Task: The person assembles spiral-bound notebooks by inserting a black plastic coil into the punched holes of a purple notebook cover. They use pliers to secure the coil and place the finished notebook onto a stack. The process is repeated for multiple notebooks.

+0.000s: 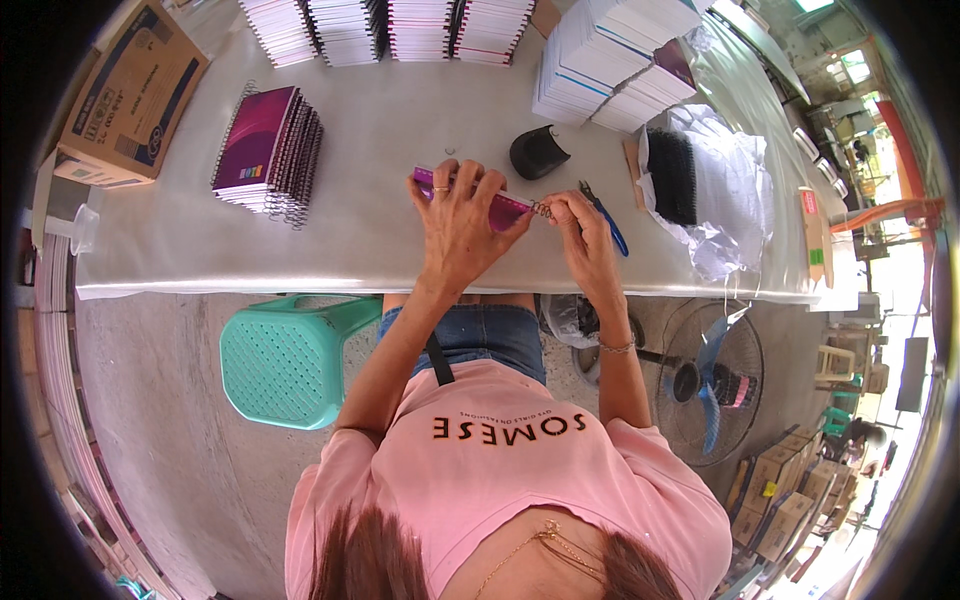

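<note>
My left hand (460,212) lies over a purple-covered notebook (508,210) near the table's front edge, its fingers on the far side and thumb on the near side. At the notebook's right end a thin wire coil (543,209) sticks out. The fingertips of my right hand (585,235) are pinched on that coil. Just right of my right hand lies a pair of blue-handled pliers (613,230). Beyond my hands sits a black, curved, hollow-looking object (538,153) whose kind I cannot tell. A small ring-like scrap (450,150) rests on the table.
Purple spiral notebooks (255,140) are stacked at left, by a cardboard box (135,95). Page stacks (420,30) and white paper blocks (600,75) line the back. Black coils (670,175) lie on white plastic at right. A green stool (285,360) and a fan (712,385) stand below.
</note>
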Demonstrator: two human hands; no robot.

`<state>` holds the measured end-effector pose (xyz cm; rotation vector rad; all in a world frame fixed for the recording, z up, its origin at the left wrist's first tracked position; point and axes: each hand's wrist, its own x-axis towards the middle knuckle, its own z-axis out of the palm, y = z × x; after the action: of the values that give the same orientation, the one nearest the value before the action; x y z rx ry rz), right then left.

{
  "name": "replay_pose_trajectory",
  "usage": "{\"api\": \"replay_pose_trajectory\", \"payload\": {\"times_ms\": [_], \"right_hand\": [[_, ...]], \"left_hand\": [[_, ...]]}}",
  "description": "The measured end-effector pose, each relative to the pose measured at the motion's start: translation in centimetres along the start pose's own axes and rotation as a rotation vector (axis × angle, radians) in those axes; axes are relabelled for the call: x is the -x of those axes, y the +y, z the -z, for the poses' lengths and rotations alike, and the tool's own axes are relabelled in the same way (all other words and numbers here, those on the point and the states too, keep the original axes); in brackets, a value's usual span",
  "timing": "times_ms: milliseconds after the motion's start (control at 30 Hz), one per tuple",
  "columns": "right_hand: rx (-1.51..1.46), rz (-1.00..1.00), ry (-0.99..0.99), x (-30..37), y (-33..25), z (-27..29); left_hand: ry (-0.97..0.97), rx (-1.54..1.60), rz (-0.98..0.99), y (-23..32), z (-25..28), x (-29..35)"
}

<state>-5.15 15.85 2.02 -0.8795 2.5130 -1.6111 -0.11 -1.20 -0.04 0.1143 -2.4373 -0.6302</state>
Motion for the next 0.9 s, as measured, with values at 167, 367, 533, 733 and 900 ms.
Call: {"api": "replay_pose_trajectory", "payload": {"times_ms": [167, 367, 533, 733, 900], "right_hand": [[0.285, 0.055, -0.006, -0.2, -0.7, -0.1], [0.365, 0.123, 0.071, -0.5, -0.5, -0.6], [0.398, 0.122, 0.102, -1.0, -1.2, -1.1], [0.469, 0.163, 0.092, -1.3, -1.0, -1.3], [0.228, 0.095, -0.085, -2.6, 0.5, 0.4]], "left_hand": [[-0.049, 0.021, -0.011, -0.5, 0.6, -0.1], [-0.042, 0.186, 0.037, -1.3, 1.5, -0.4], [0.174, 0.36, 0.178, -0.9, 1.2, -0.1], [0.15, 0.4, 0.232, -1.6, -0.1, 0.8], [0.036, 0.418, 0.154, -3.8, 0.8, 1.1]]}}
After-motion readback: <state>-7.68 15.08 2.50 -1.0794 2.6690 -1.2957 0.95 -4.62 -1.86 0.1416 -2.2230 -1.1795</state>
